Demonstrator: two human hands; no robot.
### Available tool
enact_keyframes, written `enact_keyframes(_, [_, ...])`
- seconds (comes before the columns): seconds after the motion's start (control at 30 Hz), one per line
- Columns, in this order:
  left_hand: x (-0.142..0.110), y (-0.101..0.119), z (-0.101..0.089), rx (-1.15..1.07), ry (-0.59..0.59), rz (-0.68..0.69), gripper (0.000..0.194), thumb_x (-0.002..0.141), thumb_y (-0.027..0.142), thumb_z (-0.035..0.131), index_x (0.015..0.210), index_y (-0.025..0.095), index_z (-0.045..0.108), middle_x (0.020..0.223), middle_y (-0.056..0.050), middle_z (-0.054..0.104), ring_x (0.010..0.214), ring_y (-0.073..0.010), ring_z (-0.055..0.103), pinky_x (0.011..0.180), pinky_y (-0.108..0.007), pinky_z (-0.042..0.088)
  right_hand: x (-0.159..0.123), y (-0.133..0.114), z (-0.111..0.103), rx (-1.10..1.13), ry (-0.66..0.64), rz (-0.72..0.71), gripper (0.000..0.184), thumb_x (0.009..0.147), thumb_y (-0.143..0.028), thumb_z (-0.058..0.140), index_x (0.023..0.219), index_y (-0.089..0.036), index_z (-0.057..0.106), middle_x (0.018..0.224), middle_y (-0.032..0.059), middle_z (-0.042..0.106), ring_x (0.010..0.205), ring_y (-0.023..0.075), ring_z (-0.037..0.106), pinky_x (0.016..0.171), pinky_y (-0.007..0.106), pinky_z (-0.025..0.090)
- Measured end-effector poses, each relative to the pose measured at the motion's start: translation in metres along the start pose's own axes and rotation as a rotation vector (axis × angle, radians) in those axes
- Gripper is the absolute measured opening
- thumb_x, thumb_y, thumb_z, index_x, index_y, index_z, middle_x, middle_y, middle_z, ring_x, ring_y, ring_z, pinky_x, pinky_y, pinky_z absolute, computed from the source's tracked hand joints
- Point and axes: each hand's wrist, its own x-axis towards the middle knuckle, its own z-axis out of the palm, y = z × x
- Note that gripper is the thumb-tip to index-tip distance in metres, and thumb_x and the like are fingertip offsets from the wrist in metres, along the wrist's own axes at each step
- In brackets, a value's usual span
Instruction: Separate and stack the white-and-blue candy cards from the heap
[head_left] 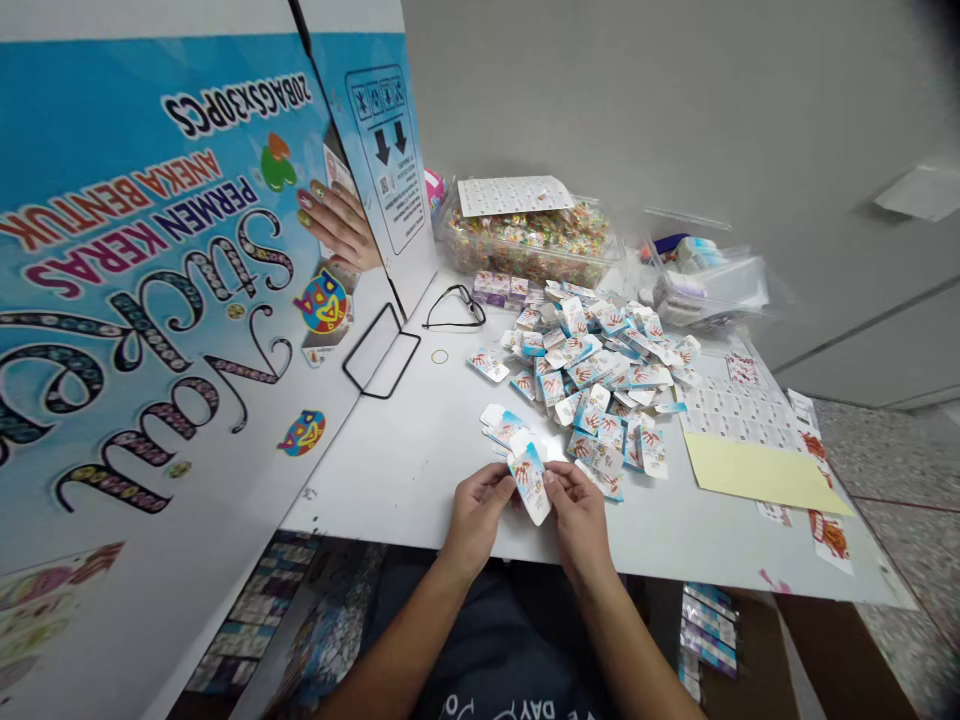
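Near the table's front edge, a small flat printed carton, white and light blue with a hand picture, is held between my two hands. My left hand pinches its left side with thumb and fingers. On the opposite side my right hand grips the carton too. Just beyond lie a few similar flat cartons in a small stack. To the right spreads a big heap of the same small cartons, some with flaps sticking up. The fingers behind the carton are partly hidden.
A large printed box walls off the left. Eyeglasses, a rubber band and a black frame lie beside it. Behind the heap stand a clear tub of colourful pieces and another plastic container. Yellow paper lies right.
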Motion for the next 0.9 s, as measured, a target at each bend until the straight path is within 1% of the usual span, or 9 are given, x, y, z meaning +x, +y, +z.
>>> enact_keyframes(0.1, [0.001,-0.001,-0.001,-0.008,-0.019,0.006,0.024,0.084,0.033,0.071,0.1,0.015,0.073,0.085,-0.006,0.071,0.069,-0.0133,0.057,0.064,-0.025,0.046,0.0,-0.002,0.001,0.063,-0.01,0.049,0.028,0.073,-0.04,0.08,0.09,-0.02,0.071,0.075,0.002,0.073,0.064,0.0159,0.065,0.064,0.028,0.05])
enact_keyframes(0.2, [0.0,-0.001,0.0,0.0,-0.031,0.002,0.019,0.086,0.03,0.068,0.098,0.015,0.072,0.084,-0.004,0.07,0.068,-0.0126,0.056,0.064,-0.024,0.046,-0.002,-0.004,0.004,0.131,-0.059,0.118,0.026,0.072,-0.038,0.081,0.089,-0.02,0.071,0.075,0.0018,0.073,0.064,0.0164,0.065,0.065,0.029,0.05])
enact_keyframes(0.3, [-0.001,0.001,0.001,0.006,-0.033,0.018,0.014,0.085,0.027,0.069,0.093,0.016,0.071,0.081,-0.003,0.068,0.069,-0.0125,0.057,0.067,-0.024,0.046,-0.005,-0.006,0.01,0.192,-0.094,0.172,0.025,0.071,-0.037,0.082,0.086,-0.02,0.072,0.074,0.0013,0.073,0.066,0.0166,0.065,0.067,0.03,0.05])
enact_keyframes(0.43, [-0.003,0.003,0.002,-0.047,-0.062,0.08,0.021,0.086,0.032,0.067,0.1,0.017,0.068,0.093,-0.005,0.068,0.085,-0.0168,0.061,0.079,-0.027,0.048,-0.008,-0.006,0.018,0.215,-0.055,0.167,0.025,0.07,-0.037,0.083,0.085,-0.02,0.071,0.073,0.0004,0.072,0.066,0.0152,0.064,0.068,0.028,0.049])
enact_keyframes(0.5, [-0.004,0.002,0.0,-0.047,-0.088,0.095,0.024,0.086,0.032,0.068,0.104,0.017,0.067,0.096,-0.007,0.068,0.09,-0.018,0.061,0.083,-0.028,0.047,-0.008,-0.007,0.02,0.228,-0.06,0.179,0.025,0.069,-0.036,0.083,0.085,-0.02,0.071,0.073,0.0002,0.072,0.066,0.0146,0.063,0.067,0.028,0.049])
enact_keyframes(0.6, [-0.003,0.0,-0.002,-0.032,-0.113,0.106,0.026,0.084,0.029,0.07,0.106,0.016,0.067,0.097,-0.007,0.068,0.092,-0.018,0.06,0.085,-0.029,0.047,-0.008,-0.008,0.02,0.232,-0.071,0.182,0.025,0.069,-0.036,0.083,0.084,-0.02,0.071,0.073,0.0,0.071,0.065,0.0138,0.062,0.065,0.026,0.048])
enact_keyframes(0.7, [-0.003,-0.002,-0.004,-0.024,-0.127,0.118,0.029,0.083,0.031,0.071,0.107,0.016,0.066,0.097,-0.007,0.066,0.092,-0.0184,0.06,0.086,-0.03,0.047,-0.008,-0.009,0.02,0.224,-0.072,0.181,0.025,0.069,-0.036,0.083,0.084,-0.02,0.071,0.072,-0.0001,0.071,0.064,0.013,0.061,0.065,0.026,0.047])
enact_keyframes(0.9, [-0.003,-0.001,-0.003,-0.027,-0.135,0.118,0.032,0.079,0.033,0.074,0.105,0.017,0.066,0.094,-0.007,0.066,0.09,-0.0185,0.061,0.081,-0.028,0.048,-0.01,-0.011,0.02,0.224,-0.069,0.175,0.025,0.068,-0.036,0.084,0.083,-0.02,0.071,0.073,0.0001,0.071,0.065,0.0139,0.062,0.064,0.026,0.047])
